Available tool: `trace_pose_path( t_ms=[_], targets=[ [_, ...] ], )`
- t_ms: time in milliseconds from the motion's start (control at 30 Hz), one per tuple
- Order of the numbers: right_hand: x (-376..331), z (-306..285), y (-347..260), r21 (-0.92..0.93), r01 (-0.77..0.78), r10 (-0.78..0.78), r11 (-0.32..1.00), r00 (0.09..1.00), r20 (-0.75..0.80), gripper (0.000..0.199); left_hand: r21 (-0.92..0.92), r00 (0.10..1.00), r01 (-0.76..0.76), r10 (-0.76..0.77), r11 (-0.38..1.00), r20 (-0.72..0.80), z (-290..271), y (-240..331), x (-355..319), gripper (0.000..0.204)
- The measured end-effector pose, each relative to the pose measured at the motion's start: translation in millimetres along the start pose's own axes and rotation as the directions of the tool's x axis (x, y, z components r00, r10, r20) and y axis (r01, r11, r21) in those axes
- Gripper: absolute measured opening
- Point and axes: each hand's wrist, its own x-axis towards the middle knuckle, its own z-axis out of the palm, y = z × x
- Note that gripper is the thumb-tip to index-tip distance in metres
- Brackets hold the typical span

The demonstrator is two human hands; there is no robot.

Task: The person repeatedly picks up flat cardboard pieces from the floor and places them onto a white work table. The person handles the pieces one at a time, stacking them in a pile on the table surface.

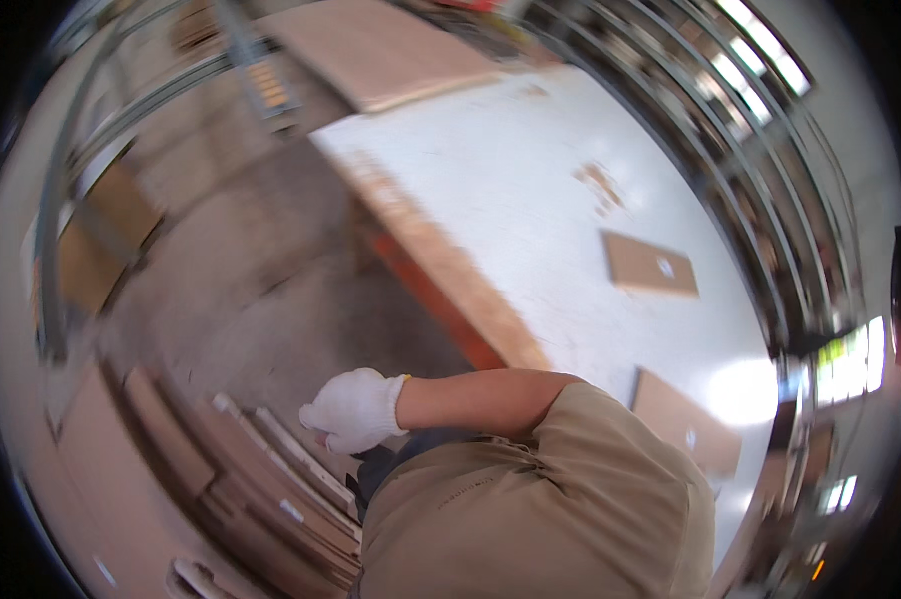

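My right hand point(355, 410), in a white knit glove, reaches across in front of my khaki shirt. Its fingers are curled in, and I see nothing held in them. Below and left of it are stacked long brown boards point(161, 429), with pale narrow strips point(289, 449) along the near side. At the lower left edge, a whitish, glove-like shape point(196, 579) against a large brown board point(101, 489) seems to be my left hand. It is cut off and blurred, so its fingers cannot be read.
A large white-topped table point(470, 170) with an orange side stands ahead and to the right. On it lie small brown panels point(650, 265) point(685, 424). A brown board point(380, 50) lies beyond it. Metal racking point(710, 170) runs along the right, and a metal frame point(141, 110) stands at the far left.
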Motion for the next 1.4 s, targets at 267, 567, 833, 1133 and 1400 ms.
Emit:
trace_pose_path(
  t_ms=[267, 567, 833, 1133, 1400],
  targets=[
    [-345, 119, 99, 0.659, -0.527, 0.808, 0.536, 0.095, -0.581, 0.042, -0.625, 0.21, -0.516, 0.794, 0.586, 0.571, 207, 181, -89, 0.023],
    [-512, 364, 41, 0.635, -0.727, 0.752, -0.262, -0.566, -0.339, 0.051, -0.981, -0.762, -0.177, 0.641, -0.077, 0.088, 251, 323, -426, 0.039],
    [-463, 340, 54, 0.696, -0.718, 0.612, -0.015, -0.557, -0.562, 0.033, -0.937, -0.929, -0.072, 0.366, -0.341, -0.062, 249, 289, -645, 0.079],
    [-471, 329, 16, 0.889, -0.398, 0.917, -0.225, -0.394, 0.056, 0.018, -0.781, -0.956, -0.014, 0.237, -0.625, -0.173, 210, 271, -759, 0.099],
    [-397, 271, -81, 0.956, -0.267, 0.971, -0.125, 0.166, 0.173, 0.019, -0.73, -0.925, 0.166, 0.153, -0.663, -0.349, 241, 273, -761, 0.094]
  ],
)
